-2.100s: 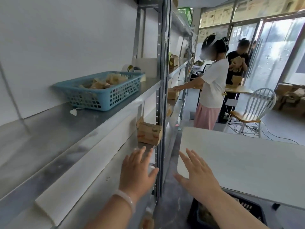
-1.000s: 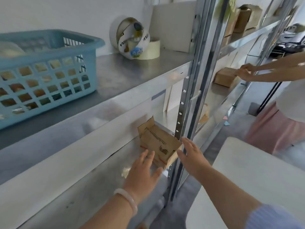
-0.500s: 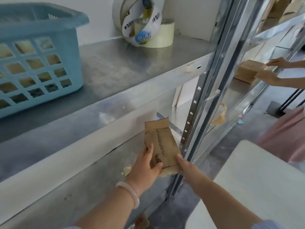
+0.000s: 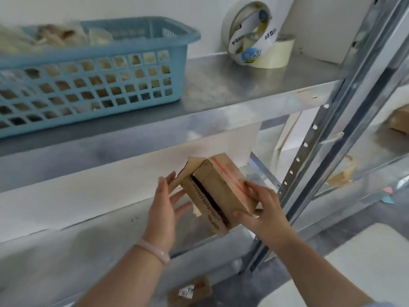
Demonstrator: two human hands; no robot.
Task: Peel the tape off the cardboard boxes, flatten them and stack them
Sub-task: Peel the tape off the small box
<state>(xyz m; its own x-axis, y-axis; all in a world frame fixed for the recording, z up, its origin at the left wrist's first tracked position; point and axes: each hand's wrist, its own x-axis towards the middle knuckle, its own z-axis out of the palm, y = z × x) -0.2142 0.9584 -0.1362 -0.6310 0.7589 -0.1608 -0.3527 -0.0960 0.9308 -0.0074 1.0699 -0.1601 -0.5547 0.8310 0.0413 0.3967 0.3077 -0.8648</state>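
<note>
The cardboard box (image 4: 218, 187) is held in the air in front of the lower shelf (image 4: 88, 251), tilted, with its far end higher than its near end. It sits between the 2 hands, just left of the metal upright post (image 4: 332, 151). A dark slit runs along its upper face beside a row of printed marks, and a red stripe runs along its right edge. 1 flap (image 4: 190, 167) stands open at the far left corner.

The right hand (image 4: 265, 216) has a closed grip on the box's near right corner. Its fingers are curled over the right face by the red stripe, and its thumb presses against the near end. The left hand (image 4: 164, 209) has a wide-open grip, with fingers straight and spread. Its fingertips (image 4: 170, 176) touch the outer side of the open flap, and the thumb points towards the box without clasping it. A pale bracelet (image 4: 152, 251) circles the left wrist.

On the upper shelf (image 4: 232, 85) stands a blue basket (image 4: 132, 52) holding crumpled pale and brown scraps. To its right, 2 tape rolls (image 4: 250, 34) lean together against the wall. A white worktop (image 4: 365, 262) lies at the lower right. A printed cardboard scrap (image 4: 192, 291) lies below the hands, too blurred to read.
</note>
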